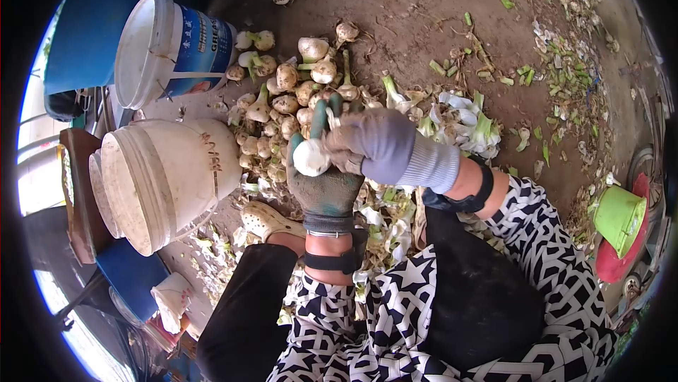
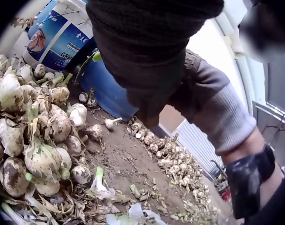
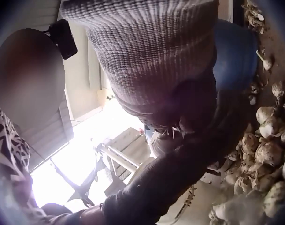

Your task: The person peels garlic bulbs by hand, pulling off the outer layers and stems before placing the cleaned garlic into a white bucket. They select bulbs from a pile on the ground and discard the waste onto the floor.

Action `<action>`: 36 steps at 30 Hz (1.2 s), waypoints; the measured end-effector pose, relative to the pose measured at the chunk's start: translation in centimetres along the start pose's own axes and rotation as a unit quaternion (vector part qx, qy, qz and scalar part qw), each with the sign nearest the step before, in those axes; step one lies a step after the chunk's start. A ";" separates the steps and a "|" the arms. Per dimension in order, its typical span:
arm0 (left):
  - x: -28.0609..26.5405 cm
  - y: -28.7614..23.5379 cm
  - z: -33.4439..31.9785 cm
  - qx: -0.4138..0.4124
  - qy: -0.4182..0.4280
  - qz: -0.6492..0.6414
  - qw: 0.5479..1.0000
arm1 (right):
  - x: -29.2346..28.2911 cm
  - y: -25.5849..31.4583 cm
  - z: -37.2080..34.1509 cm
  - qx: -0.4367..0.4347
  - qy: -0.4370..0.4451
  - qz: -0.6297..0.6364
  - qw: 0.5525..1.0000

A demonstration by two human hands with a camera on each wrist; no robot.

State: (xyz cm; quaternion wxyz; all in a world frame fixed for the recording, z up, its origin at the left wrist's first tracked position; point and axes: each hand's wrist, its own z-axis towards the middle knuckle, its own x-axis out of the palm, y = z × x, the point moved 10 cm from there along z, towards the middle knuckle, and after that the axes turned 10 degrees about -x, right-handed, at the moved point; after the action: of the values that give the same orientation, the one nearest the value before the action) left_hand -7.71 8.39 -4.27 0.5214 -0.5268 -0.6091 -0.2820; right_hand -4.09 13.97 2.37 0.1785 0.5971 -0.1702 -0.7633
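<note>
In the head view a peeled white garlic bulb (image 1: 311, 157) lies in the palm of the left hand (image 1: 323, 188), its gloved thumb and fingers round the bulb. The right hand (image 1: 371, 143), in a grey glove, pinches at the bulb's right side with curled fingers. Just beyond both hands is a pile of unpeeled garlic bulbs (image 1: 286, 104). In the left wrist view the left glove (image 2: 142, 56) hides the bulb, with the right glove (image 2: 203, 93) behind it. The right wrist view shows mostly the right cuff (image 3: 151, 51).
A blue-labelled bucket (image 1: 205, 43) and a white bucket (image 1: 169, 177) lie to the left. Peeled skins (image 1: 462, 124) are heaped right of the hands, with cut stems (image 1: 526, 75) farther right. A green basin (image 1: 620, 219) stands at the far right.
</note>
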 end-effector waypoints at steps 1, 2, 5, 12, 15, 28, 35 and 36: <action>0.0 -0.6 0.0 0.015 0.006 0.014 1.000 | 0.1 0.2 -0.4 -0.018 -0.038 0.198 0.979; 0.0 -1.3 -0.2 0.032 0.011 0.028 0.999 | 0.0 0.4 -0.8 -0.037 -0.071 0.390 0.918; 0.6 -0.5 -0.8 -0.013 -0.008 -0.068 0.998 | 0.9 1.0 -3.1 -0.018 0.065 0.421 0.905; -0.4 -0.5 -1.1 -0.023 -0.081 -0.086 0.993 | 0.5 -4.1 -6.8 0.079 0.166 -0.126 0.975; -1.1 -0.6 -1.3 -0.035 -0.101 -0.071 0.992 | -0.7 -3.4 -5.1 0.076 0.080 -0.141 0.984; -9.0 -9.5 -7.5 0.165 -0.246 -0.070 0.952 | 2.0 4.6 0.5 0.032 0.142 0.235 0.961; -20.3 -20.0 -16.6 0.214 -0.474 0.284 0.805 | -9.6 7.3 19.1 -0.151 -0.167 0.384 0.895; -22.4 -20.1 -17.8 0.251 -0.511 0.295 0.767 | -12.2 9.1 20.8 -0.210 -0.177 0.382 0.882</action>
State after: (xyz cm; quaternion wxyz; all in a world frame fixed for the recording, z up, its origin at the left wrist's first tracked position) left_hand -22.71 -21.01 -15.79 0.3041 -0.5970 -0.6493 0.3598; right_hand -20.99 12.76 21.79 0.5442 0.2889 -0.2493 -0.7471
